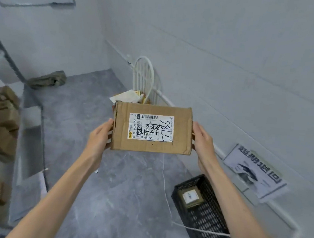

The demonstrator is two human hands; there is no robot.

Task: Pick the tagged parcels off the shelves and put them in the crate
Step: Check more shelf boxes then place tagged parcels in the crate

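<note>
I hold a brown cardboard parcel (152, 128) out in front of me at chest height, its white shipping label with black handwriting facing up. My left hand (99, 135) grips its left end and my right hand (202, 141) grips its right end. Down on the floor to the lower right stands a black slatted plastic crate (203, 220) with one small labelled box (190, 196) inside it. At the left edge, blurred shelves (32, 121) carry several more brown parcels (2, 122).
A white wire rack (144, 78) with papers in it leans at the wall behind the parcel. A printed sign (255, 171) is stuck low on the right wall. A white cord (166, 193) runs across the grey floor to the crate. A dark green bundle (47, 80) lies in the far corner.
</note>
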